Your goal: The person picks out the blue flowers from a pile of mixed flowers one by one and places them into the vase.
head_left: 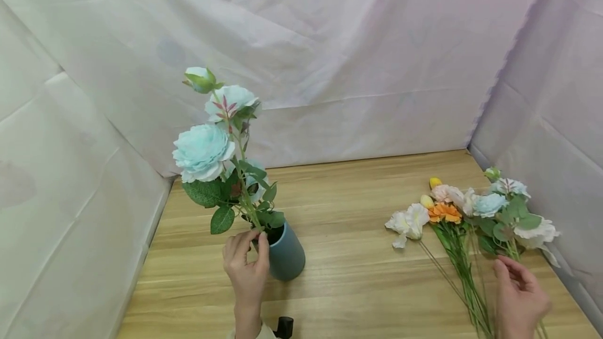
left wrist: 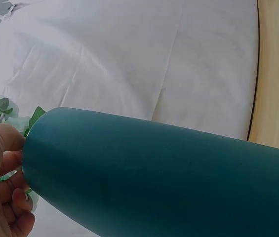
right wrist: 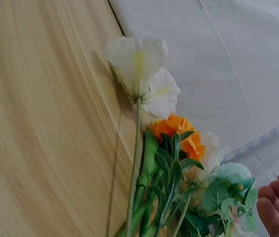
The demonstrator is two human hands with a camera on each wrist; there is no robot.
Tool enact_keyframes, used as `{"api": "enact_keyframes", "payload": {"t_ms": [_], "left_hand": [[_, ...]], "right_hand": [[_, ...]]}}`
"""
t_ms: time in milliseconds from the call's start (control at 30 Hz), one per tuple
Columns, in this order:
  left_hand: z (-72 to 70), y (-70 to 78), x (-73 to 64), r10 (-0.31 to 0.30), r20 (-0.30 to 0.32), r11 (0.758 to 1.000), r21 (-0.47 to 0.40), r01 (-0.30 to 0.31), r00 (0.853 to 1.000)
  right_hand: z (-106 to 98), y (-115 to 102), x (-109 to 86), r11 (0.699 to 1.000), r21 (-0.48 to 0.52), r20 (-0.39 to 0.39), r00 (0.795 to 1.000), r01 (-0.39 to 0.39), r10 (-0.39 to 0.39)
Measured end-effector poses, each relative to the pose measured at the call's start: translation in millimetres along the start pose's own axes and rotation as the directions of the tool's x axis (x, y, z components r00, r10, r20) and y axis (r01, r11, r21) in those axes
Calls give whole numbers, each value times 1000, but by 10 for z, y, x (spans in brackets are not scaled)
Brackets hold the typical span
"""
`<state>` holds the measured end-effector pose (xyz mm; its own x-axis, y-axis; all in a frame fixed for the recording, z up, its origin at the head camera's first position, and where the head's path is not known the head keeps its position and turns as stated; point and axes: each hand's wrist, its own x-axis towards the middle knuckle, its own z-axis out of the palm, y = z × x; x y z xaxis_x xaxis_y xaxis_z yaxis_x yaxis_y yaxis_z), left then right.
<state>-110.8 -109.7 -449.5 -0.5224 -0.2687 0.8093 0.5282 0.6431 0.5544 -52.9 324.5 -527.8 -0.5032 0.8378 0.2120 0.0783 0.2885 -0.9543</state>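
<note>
One blue vase (head_left: 286,255) stands on the wooden table (head_left: 348,281), and one blue flower spray (head_left: 221,150) leans up from its mouth, with one bud and at least three blooms. Your left hand (head_left: 246,260) is at the vase's rim, its thumb and one finger pinching the spray's stem.

Well to the right of the vase lies the loose flower pile (head_left: 464,266). In it you can count one orange flower (head_left: 444,213), two yellow buds (head_left: 434,182), two pale pink blooms (head_left: 443,192), two smaller blue blooms (head_left: 490,205) with one green bud (head_left: 492,173), and white flowers (head_left: 410,221) at both edges. The stems overlap too much to count.

Your right hand (head_left: 522,297), farther from the vase, is over those stems, fingers loosely bent; you cannot tell whether they pinch one. One black object (head_left: 285,327) sits on the vase's near side, beside your left sleeve (head_left: 266,332).
</note>
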Motion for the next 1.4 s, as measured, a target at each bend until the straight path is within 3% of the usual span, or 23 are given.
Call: {"api": "enact_keyframes", "payload": {"t_ms": [500,767,1067,1267,1400], "left_hand": [[32,-40,-10,-3,14,1000,-26,3,1000],[-21,-62,-46,-20,-13,1000,-3,19,1000],[21,-119,-43,66,-15,998,-18,-66,998],[19,-85,-73,14,-36,1000,-6,-14,999],[20,-100,-80,9,-64,1000,-23,-10,998]], "right_hand": [[-148,108,169,995,-87,-28,999,43,-46],[-127,213,257,972,-229,23,999,53,-49],[-161,250,307,946,-319,22,998,61,-57],[-194,271,314,940,-334,21,998,62,-58],[-214,286,313,939,-340,13,998,57,-56]]}}
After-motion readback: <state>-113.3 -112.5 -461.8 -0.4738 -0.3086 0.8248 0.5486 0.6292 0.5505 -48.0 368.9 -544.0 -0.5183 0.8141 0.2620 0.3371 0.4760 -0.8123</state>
